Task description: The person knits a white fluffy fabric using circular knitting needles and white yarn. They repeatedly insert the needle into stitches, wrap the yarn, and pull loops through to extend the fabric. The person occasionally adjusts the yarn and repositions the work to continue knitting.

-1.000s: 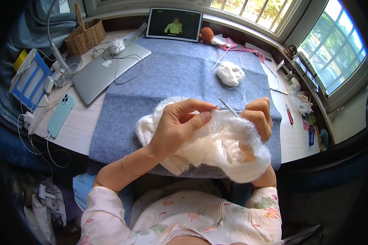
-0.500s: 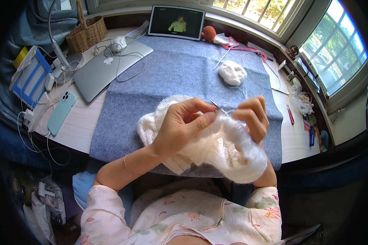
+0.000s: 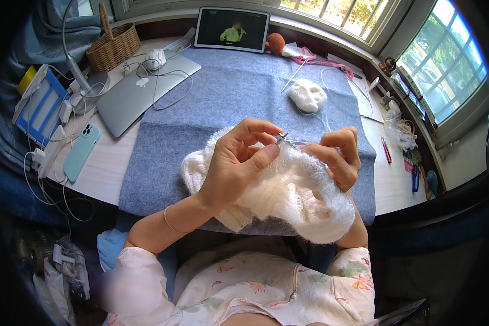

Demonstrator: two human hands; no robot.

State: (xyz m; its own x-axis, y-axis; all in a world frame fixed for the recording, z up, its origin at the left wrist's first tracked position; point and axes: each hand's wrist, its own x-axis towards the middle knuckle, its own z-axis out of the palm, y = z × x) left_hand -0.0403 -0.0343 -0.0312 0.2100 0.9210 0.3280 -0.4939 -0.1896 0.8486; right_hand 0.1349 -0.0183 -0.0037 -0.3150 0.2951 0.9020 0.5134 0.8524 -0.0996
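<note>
Plastic bags [image 3: 54, 280] slump below the table [image 3: 104, 187] at the person's left, one clear enough to show a white object [image 3: 65, 255] inside. White knitting [image 3: 271, 187] droops across the table's near edge, its upper edge held up between both hands: the left hand [image 3: 234, 163] pinches that edge between thumb and bent fingers, while the right hand [image 3: 338, 157] is curled around a thin needle [image 3: 285, 135], most of it hidden. Stitches appear close to the tip, so a loop could slip off if the hanging fabric drags or the pinch loosens. Beyond, a loose strand [image 3: 326, 122] runs to a ball of white yarn [image 3: 308, 96] on the blue mat [image 3: 212, 92]; a sharp tug could roll the ball, and the fuzzy strand might snag on the spare needle [image 3: 292, 76] lying just beside it. Near the window [image 3: 445, 70] at right, a clear plastic bag [image 3: 396, 139] lies with a pale stringy bundle [image 3: 406, 130], inside or beside it impossible to tell. Farther off at left, a wicker basket [image 3: 111, 52] stands upright, its contents hidden from view
</note>
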